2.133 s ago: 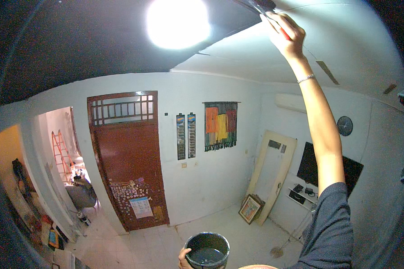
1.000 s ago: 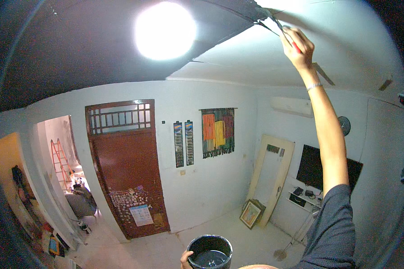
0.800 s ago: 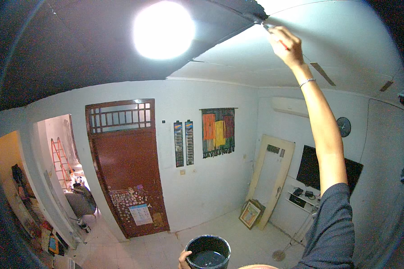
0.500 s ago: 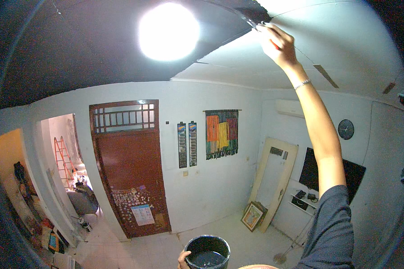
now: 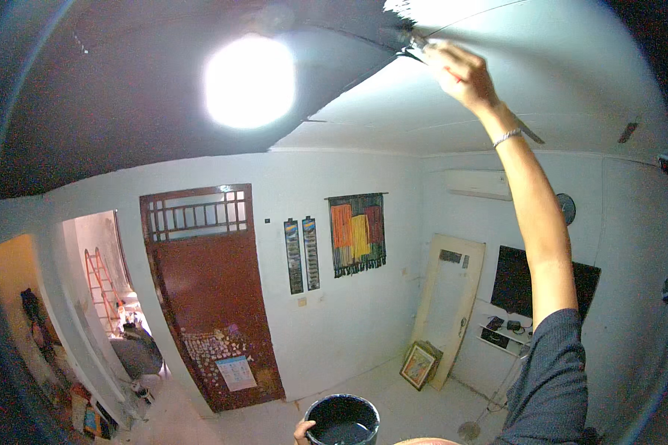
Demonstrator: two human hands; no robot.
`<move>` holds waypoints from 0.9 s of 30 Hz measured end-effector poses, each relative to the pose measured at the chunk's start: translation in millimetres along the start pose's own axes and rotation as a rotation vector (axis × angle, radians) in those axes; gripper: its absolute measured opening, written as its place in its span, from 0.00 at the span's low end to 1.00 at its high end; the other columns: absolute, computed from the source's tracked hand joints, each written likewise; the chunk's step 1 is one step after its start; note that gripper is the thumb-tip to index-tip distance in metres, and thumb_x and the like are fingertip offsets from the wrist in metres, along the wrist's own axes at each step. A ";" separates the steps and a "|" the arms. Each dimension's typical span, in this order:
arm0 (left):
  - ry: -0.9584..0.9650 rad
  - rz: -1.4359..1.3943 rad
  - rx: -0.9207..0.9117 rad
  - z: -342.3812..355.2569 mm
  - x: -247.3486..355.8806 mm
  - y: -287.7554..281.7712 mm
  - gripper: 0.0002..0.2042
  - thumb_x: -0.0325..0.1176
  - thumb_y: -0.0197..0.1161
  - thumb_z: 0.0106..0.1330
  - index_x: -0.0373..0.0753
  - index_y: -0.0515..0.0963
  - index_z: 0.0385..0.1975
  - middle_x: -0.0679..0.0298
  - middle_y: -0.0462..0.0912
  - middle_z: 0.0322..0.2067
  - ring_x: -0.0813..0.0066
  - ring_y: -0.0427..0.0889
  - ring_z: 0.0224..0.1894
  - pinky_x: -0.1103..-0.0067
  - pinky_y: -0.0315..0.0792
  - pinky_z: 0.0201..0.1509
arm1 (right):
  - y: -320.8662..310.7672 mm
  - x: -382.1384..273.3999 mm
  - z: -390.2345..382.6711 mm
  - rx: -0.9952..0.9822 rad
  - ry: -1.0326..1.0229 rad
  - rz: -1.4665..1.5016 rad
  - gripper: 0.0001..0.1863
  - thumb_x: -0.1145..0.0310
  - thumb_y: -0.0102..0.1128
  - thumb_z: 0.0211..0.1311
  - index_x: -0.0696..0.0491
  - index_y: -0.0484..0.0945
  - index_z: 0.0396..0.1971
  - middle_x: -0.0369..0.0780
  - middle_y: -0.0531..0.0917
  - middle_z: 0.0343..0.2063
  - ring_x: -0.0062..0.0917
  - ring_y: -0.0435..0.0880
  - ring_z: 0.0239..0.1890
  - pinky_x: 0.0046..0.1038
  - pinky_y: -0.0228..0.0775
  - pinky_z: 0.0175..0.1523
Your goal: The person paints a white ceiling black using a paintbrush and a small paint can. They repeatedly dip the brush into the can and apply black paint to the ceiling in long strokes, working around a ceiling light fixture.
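My right hand [image 5: 464, 74] is raised overhead, its fingers wrapped round a paintbrush [image 5: 416, 40] with a bit of red on the handle. The bristles touch the ceiling where black paint [image 5: 141, 81] borders the white part [image 5: 542, 67]. Black strokes with a ragged end show around the brush tip. Low in the view, my left hand [image 5: 302, 432] grips the rim of a black bucket [image 5: 341, 423]; only some fingers show. Dark, glossy paint lies inside the bucket.
A bright round lamp [image 5: 249, 81] glows on the black ceiling. Below are a brown door [image 5: 208, 297], a woven wall hanging [image 5: 358, 233], a leaning cream door panel [image 5: 449, 311], a framed picture [image 5: 419, 365] and a television [image 5: 512, 282]. An orange ladder [image 5: 102, 289] stands beyond the left doorway.
The view has tilted up slightly, so the room sits lower in it. My right hand has moved the brush along the ceiling's paint edge. My left hand still holds the bucket.
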State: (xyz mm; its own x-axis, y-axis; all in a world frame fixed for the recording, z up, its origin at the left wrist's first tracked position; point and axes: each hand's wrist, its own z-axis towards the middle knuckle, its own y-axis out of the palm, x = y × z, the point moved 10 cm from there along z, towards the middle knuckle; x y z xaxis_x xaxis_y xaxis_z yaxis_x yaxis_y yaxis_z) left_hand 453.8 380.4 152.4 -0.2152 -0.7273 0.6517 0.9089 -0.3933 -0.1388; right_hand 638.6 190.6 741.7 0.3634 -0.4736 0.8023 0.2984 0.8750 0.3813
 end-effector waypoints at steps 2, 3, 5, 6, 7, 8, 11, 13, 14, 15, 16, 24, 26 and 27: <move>0.005 -0.023 0.007 4.8 3.2 2.0 0.58 0.47 0.87 0.33 0.43 0.57 0.68 0.47 0.72 0.60 0.47 0.76 0.60 0.61 0.72 0.63 | -37.6 27.1 8.4 0.167 0.022 0.015 0.11 0.76 0.72 0.56 0.58 0.83 0.39 0.42 0.87 0.38 0.31 0.89 0.38 0.27 0.82 0.41; 0.003 -0.039 0.012 5.5 5.0 3.0 0.58 0.47 0.87 0.33 0.44 0.57 0.68 0.47 0.72 0.60 0.47 0.77 0.60 0.60 0.72 0.63 | -52.8 31.3 7.5 0.159 -0.006 -0.077 0.12 0.76 0.73 0.55 0.56 0.84 0.40 0.41 0.88 0.38 0.29 0.89 0.38 0.26 0.82 0.41; -0.010 -0.070 0.014 5.1 7.7 4.3 0.58 0.47 0.87 0.34 0.44 0.57 0.68 0.47 0.73 0.59 0.47 0.77 0.60 0.60 0.73 0.63 | -85.3 34.8 -5.1 0.246 0.049 -0.201 0.10 0.76 0.73 0.57 0.54 0.85 0.39 0.39 0.89 0.37 0.27 0.89 0.37 0.25 0.82 0.41; -0.017 -0.083 0.009 5.3 8.6 4.6 0.58 0.47 0.87 0.34 0.44 0.57 0.68 0.47 0.73 0.59 0.47 0.77 0.60 0.60 0.73 0.63 | -100.9 34.2 -11.4 0.300 0.077 -0.283 0.09 0.75 0.73 0.57 0.54 0.85 0.38 0.40 0.89 0.37 0.27 0.89 0.36 0.25 0.82 0.41; -0.046 -0.072 -0.025 3.8 7.3 5.7 0.57 0.47 0.87 0.34 0.44 0.57 0.68 0.47 0.73 0.59 0.47 0.77 0.59 0.60 0.73 0.63 | -115.5 27.1 -17.2 0.403 0.054 -0.351 0.11 0.75 0.74 0.55 0.53 0.85 0.39 0.40 0.88 0.36 0.29 0.89 0.35 0.26 0.81 0.40; -0.069 -0.061 -0.053 2.3 5.9 5.3 0.57 0.46 0.87 0.35 0.44 0.57 0.68 0.47 0.73 0.60 0.48 0.78 0.59 0.61 0.73 0.63 | -124.9 21.3 -21.5 0.487 0.052 -0.414 0.13 0.76 0.76 0.52 0.52 0.85 0.39 0.41 0.88 0.36 0.31 0.88 0.34 0.27 0.81 0.40; -0.011 -0.029 -0.003 0.9 9.6 -1.7 0.56 0.47 0.86 0.35 0.43 0.58 0.67 0.46 0.72 0.60 0.47 0.77 0.60 0.61 0.72 0.63 | -104.6 10.0 -24.2 0.568 0.133 -0.500 0.11 0.74 0.73 0.53 0.51 0.85 0.37 0.39 0.86 0.31 0.34 0.86 0.35 0.32 0.79 0.43; 0.002 -0.034 0.013 -1.6 7.5 -4.3 0.56 0.47 0.86 0.35 0.43 0.58 0.67 0.46 0.72 0.60 0.47 0.77 0.60 0.61 0.72 0.63 | -64.8 11.8 -23.9 0.550 0.245 -0.416 0.12 0.74 0.71 0.51 0.50 0.85 0.38 0.39 0.84 0.33 0.37 0.83 0.38 0.36 0.77 0.44; 0.005 -0.033 0.013 -3.3 6.0 -5.1 0.56 0.47 0.86 0.35 0.43 0.58 0.67 0.46 0.72 0.60 0.47 0.77 0.60 0.61 0.72 0.64 | -36.0 3.0 -24.4 0.531 0.212 -0.345 0.17 0.75 0.72 0.48 0.48 0.85 0.42 0.40 0.83 0.37 0.36 0.83 0.38 0.37 0.77 0.43; 0.006 -0.035 0.011 -4.0 4.2 -5.4 0.56 0.47 0.86 0.35 0.43 0.58 0.67 0.46 0.72 0.60 0.47 0.77 0.60 0.60 0.72 0.64 | -4.9 0.5 -24.2 0.411 0.225 -0.316 0.21 0.75 0.71 0.48 0.46 0.84 0.46 0.39 0.82 0.39 0.36 0.82 0.39 0.37 0.77 0.40; 0.007 -0.034 0.007 -5.6 3.2 -6.4 0.56 0.47 0.86 0.35 0.43 0.58 0.67 0.46 0.72 0.60 0.47 0.77 0.60 0.60 0.72 0.64 | 22.3 -4.5 -30.3 0.362 0.252 -0.263 0.21 0.75 0.72 0.48 0.46 0.83 0.46 0.38 0.82 0.36 0.34 0.82 0.37 0.34 0.77 0.36; 0.019 -0.012 0.006 -6.9 6.7 -16.1 0.56 0.46 0.86 0.35 0.43 0.58 0.67 0.46 0.72 0.60 0.46 0.76 0.61 0.60 0.71 0.64 | 86.4 -29.6 -57.5 -0.021 0.059 -0.126 0.16 0.76 0.65 0.49 0.50 0.80 0.41 0.39 0.78 0.38 0.34 0.84 0.39 0.31 0.84 0.40; 0.023 -0.018 0.008 -5.4 7.3 -15.7 0.56 0.46 0.86 0.36 0.43 0.58 0.67 0.45 0.72 0.60 0.46 0.76 0.61 0.60 0.71 0.64 | 47.0 7.4 -47.6 -0.026 0.114 -0.031 0.12 0.76 0.63 0.54 0.52 0.79 0.40 0.42 0.81 0.38 0.38 0.84 0.40 0.35 0.82 0.44; 0.022 -0.018 0.006 -4.6 7.1 -15.4 0.55 0.46 0.86 0.36 0.43 0.58 0.67 0.45 0.72 0.60 0.46 0.76 0.61 0.60 0.71 0.65 | 18.1 15.7 -38.0 0.062 0.024 -0.074 0.06 0.78 0.66 0.61 0.57 0.76 0.32 0.41 0.80 0.32 0.32 0.85 0.33 0.31 0.81 0.38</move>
State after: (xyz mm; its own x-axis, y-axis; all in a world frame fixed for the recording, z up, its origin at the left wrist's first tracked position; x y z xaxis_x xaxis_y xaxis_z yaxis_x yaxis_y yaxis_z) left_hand 436.6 378.7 155.8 -0.2394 -0.7320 0.6379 0.9068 -0.4034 -0.1225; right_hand 683.3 195.2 743.7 0.3633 -0.5389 0.7600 0.2705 0.8416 0.4675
